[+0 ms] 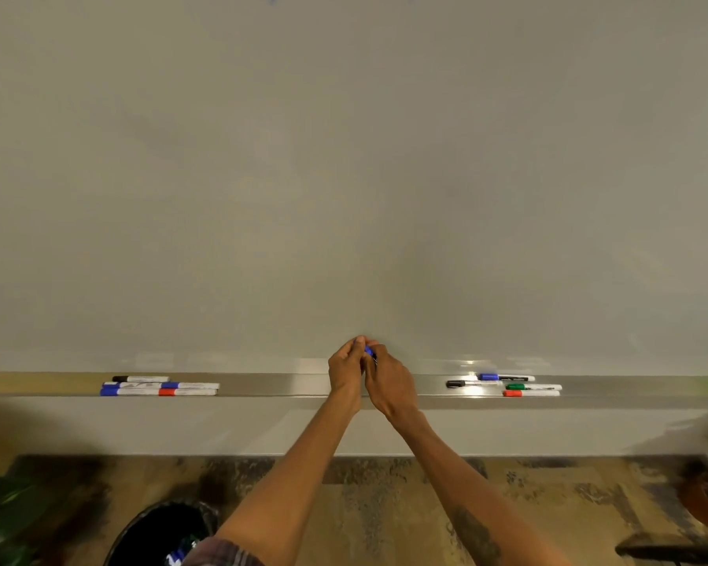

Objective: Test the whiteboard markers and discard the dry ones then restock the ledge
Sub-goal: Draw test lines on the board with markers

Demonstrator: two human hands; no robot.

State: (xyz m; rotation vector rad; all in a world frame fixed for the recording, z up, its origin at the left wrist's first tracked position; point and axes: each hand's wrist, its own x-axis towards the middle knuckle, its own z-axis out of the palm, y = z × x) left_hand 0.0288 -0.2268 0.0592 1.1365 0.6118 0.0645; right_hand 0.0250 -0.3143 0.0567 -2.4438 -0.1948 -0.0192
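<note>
Between both hands (346,371) (391,381), blue marker (369,351)

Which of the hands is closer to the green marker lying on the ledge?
Right. The right hand is well to the left of the green marker; the left hand lies beyond it, farther left. Both grip a blue marker.

Along the ledge (287,385) under the whiteboard (344,177): marker cluster (160,388) at left, marker group (507,386) at right, left grip (346,371) and right grip (389,381) together on a single marker (369,351) midway between. Below, on the floor (385,504) at left, a bin (160,533).
</note>
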